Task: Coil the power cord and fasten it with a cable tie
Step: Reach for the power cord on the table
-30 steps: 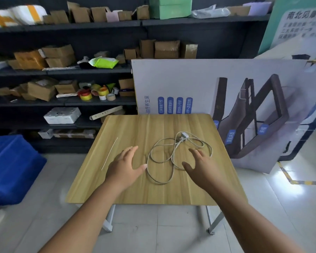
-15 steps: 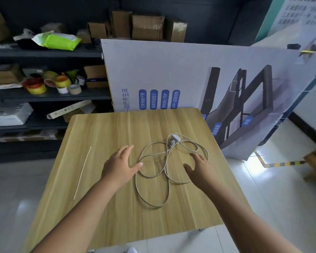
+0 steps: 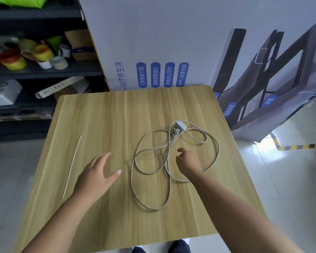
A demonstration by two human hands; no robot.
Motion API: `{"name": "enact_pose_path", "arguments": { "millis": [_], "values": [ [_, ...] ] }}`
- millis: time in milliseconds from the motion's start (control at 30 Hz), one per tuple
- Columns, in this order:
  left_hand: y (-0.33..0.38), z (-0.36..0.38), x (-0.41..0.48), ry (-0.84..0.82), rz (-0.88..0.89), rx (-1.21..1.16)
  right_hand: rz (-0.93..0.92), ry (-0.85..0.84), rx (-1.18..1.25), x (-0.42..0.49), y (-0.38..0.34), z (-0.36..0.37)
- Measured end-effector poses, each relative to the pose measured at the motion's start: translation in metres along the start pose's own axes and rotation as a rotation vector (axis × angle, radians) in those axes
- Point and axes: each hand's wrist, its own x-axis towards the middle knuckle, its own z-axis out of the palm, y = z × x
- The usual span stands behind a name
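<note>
The left hand (image 3: 95, 174) is spread wide and flat, palm down, holding nothing, near the middle of the wooden counter (image 3: 102, 114). The right hand (image 3: 188, 162) has its fingers curled loosely over the power cord (image 3: 150, 189), gripping nothing that can be seen. The cord is thin and pale grey, lying in loose, overlapping loops toward the counter's right edge, with its white plug (image 3: 179, 126) at the far side. A straight white cable tie (image 3: 72, 167) lies apart near the left edge.
</note>
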Motion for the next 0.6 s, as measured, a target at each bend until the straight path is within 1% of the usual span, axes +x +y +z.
{"name": "enact_pose_path", "arguments": {
  "millis": [67,133,200,300,467,600],
  "values": [
    [-0.004,0.007,0.0,-0.009,-0.029,0.005,-0.01,-0.152,-0.023,0.013,0.004,0.02],
    [-0.009,0.012,0.001,-0.017,-0.057,0.012,-0.005,-0.291,-0.102,0.018,0.012,0.044],
    [-0.014,0.017,0.002,-0.023,-0.087,0.027,-0.012,-0.326,-0.186,0.017,0.026,0.065],
    [-0.017,0.023,0.002,-0.034,-0.125,0.036,-0.027,-0.26,-0.227,0.012,0.044,0.082],
    [-0.016,0.03,0.011,-0.115,-0.126,0.064,0.0,-0.202,-0.262,0.016,0.061,0.078],
    [-0.003,0.035,0.027,-0.142,-0.11,0.039,0.001,-0.035,-0.263,0.022,0.079,0.055]
  ]
}}
